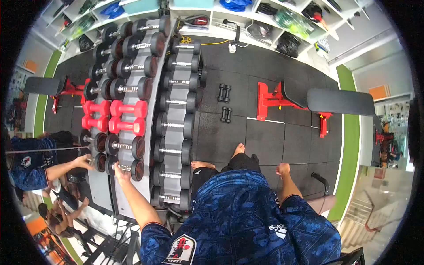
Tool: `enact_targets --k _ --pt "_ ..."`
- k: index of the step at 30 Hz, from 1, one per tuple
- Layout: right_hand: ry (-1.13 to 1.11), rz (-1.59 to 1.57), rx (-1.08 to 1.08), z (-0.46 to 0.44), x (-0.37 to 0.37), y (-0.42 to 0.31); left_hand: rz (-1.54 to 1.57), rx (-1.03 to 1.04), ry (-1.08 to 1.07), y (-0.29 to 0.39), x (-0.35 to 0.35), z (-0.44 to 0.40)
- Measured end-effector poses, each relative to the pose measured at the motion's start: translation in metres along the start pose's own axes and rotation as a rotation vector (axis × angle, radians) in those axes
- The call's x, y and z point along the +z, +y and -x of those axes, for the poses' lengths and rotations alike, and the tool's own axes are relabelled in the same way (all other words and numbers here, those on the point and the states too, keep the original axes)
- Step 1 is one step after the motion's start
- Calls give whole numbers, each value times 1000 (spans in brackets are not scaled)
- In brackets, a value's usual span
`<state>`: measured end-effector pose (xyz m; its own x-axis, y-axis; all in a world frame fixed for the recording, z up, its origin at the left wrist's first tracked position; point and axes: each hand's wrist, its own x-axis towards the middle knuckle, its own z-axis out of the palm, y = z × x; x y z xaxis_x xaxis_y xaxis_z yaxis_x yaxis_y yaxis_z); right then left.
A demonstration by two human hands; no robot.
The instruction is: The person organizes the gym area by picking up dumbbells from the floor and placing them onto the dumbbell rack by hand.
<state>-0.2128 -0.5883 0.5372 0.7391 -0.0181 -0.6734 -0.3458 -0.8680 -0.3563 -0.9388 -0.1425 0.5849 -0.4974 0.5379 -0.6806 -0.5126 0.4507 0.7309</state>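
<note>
My left hand (122,173) is at the near end of the upper rack, its fingers around the handle of a black dumbbell (137,170) with a silver grip. The dumbbell rests on the rack, and part of its handle is hidden by my hand. Just beyond it lies another black dumbbell (138,147), followed by a pair of red dumbbells (128,126). On my other side, my right hand (283,169) hangs above the dark floor, fingers curled in, with nothing visible in it.
A lower rack row holds several larger black dumbbells (170,151). Two pairs of small dumbbells (226,114) lie on the black mat floor (225,132). A red-framed bench (340,101) stands to the right. Shelves (247,20) with bags line the back; a mirror at left reflects the rack.
</note>
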Motion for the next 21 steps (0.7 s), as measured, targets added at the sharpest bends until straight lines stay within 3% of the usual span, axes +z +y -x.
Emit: enact_targets --k 1,3,5,7,9,10,11,12,13,14,15,19,21 --pt "-20 -74 26 -2 -8 10 -73 172 117 3 12 23" --pt "-36 -112 -4 4 -10 16 -730 563 902 0 57 117" --pt "-85 -79 -39 -2 -8 12 -740 988 964 -36 74 145" --pt "-166 14 -66 -26 -5 10 -829 955 762 -93 98 165" --pt "-211 84 -108 -49 -6 -3 -803 1197 303 -168 123 199" --pt "-233 111 -128 -61 -4 -12 -684 1100 23 -208 132 206" --pt "-220 203 -267 -73 0 -20 -633 1112 -96 -256 142 203" --pt "-202 296 -408 -88 4 -30 -970 1017 -139 -280 159 226" --pt "-178 391 -548 -102 6 -42 -891 871 -348 -282 188 282" --pt "-232 342 -562 -107 4 -67 -973 925 -398 -303 206 295" --pt "-291 298 -568 -101 1 -91 -1030 1131 -486 -314 225 315" --pt "-434 152 -521 -86 -7 -180 -1097 892 -891 -334 292 384" --pt "-464 170 -540 -94 3 -210 -1088 986 -975 -360 307 371"
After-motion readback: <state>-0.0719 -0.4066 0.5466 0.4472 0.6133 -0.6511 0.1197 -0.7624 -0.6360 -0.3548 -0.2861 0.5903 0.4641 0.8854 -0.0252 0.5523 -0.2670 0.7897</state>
